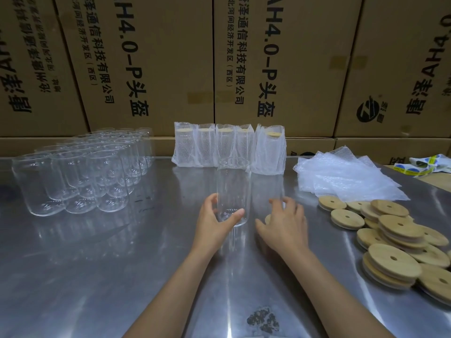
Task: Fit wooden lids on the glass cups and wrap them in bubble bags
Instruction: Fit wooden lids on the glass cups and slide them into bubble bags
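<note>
Glass cup (pixel 233 189) stands upright on the steel counter (pixel 97 264), centre of view, open top, no lid fitted. It is gripped low on its wall by the left hand (pixel 214 222): thumb is curled across the near side, fingers are wrapped round the far-left side.

Right hand (pixel 284 223) is just beside the cup on its right, palm down, fingers bent and spread. A wooden lid (pixel 268 218) is partly covered by it; only a sliver at the thumb side is seen. Whether the lid is actually pinched or the hand merely rests over it cannot be told.

Behind the cup, a row of wrapped cups (pixel 229 145) is lined up at the counter's far edge, each in a bubble bag with a lid visible through the top. The rightmost one is touched by nothing and sits just behind and right of the held cup.

Right side: a loose heap of wooden lids (pixel 390 242), each with a small hole, some stacked, some overlapping. Behind the heap, a stack of flat bubble bags (pixel 341 176) is laid. Further right, a strip of stickers (pixel 419 165) is seen at the edge.

Left side: a block of bare glass cups (pixel 83 172) is packed in rows, well apart from the hands.

Backdrop: cardboard cartons (pixel 280 57) with printed text are stacked against the counter's far side.
</note>
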A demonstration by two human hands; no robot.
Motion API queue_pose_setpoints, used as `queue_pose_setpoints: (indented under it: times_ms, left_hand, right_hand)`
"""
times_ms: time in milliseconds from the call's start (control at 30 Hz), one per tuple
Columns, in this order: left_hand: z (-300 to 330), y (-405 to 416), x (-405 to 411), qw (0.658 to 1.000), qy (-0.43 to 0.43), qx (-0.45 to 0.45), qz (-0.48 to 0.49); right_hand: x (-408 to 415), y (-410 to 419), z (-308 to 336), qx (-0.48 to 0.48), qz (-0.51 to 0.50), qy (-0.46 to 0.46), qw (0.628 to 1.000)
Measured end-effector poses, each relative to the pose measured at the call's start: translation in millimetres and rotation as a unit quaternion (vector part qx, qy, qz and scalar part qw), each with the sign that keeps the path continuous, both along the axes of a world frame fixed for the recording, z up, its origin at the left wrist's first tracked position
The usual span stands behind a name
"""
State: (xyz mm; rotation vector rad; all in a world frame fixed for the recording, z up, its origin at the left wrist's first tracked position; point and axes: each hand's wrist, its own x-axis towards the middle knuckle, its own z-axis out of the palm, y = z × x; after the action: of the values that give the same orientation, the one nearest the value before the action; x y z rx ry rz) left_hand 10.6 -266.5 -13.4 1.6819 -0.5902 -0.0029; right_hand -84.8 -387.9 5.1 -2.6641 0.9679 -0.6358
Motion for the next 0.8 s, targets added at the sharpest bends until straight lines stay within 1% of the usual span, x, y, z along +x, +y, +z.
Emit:
queue_pose_setpoints:
  times_ms: [67,100,167,200,267,333,367,400,467,533,600,700,800]
  left_hand:
    - [0.5,0.0,0.8,1.0,0.004,0.009,-0.002]
    - [0.7,0.1,0.9,1.0,0.004,0.011,-0.004]
    - [0.8,-0.1,1.0,1.0,0.001,0.013,-0.004]
    - [0.9,-0.4,1.2,1.0,0.002,0.014,-0.003]
    - [0.3,-1.7,2.3,1.0,0.006,0.016,0.003]
    - [-0.2,-3.0,3.8,1.0,0.001,0.016,0.01]
    - [-0.3,-3.6,4.2,1.0,-0.001,0.016,0.012]
    - [-0.5,-4.2,4.4,1.0,0.0,0.016,0.013]
    - [-0.8,-4.8,4.6,1.0,0.006,0.01,0.013]
    - [-0.8,-5.2,4.9,1.0,0.009,0.003,0.01]
    - [-0.9,-5.4,5.5,1.0,0.011,-0.004,0.006]
    - [-1.1,-5.3,5.5,1.0,0.016,-0.007,0.003]
    - [-1.6,-5.8,5.4,1.0,0.016,-0.014,0.004]
  right_hand:
    - [-2.1,-3.1,-1.1,0.047,-0.016,0.056,0.997]
    - [-2.3,-4.6,-1.4,0.058,-0.015,0.065,0.996]
    - [-2.1,-7.1,0.7,0.064,-0.003,0.04,0.997]
    - [-1.3,-7.6,2.9,0.069,0.009,0.004,0.998]
    - [-0.2,-7.0,9.0,0.087,0.048,-0.119,0.988]
    - [2.2,-3.1,20.9,0.107,0.095,-0.269,0.952]
    - [4.4,-0.3,28.5,0.109,0.116,-0.322,0.933]
    - [7.5,2.9,36.8,0.107,0.137,-0.358,0.917]
    - [16.3,9.3,54.5,0.099,0.175,-0.398,0.895]
    - [27.7,15.1,71.6,0.08,0.202,-0.403,0.889]
    - [40.2,20.4,86.0,0.062,0.224,-0.385,0.893]
    - [55.7,23.7,96.0,0.029,0.242,-0.326,0.913]
    - [62.0,20.2,88.4,0.02,0.244,-0.266,0.932]
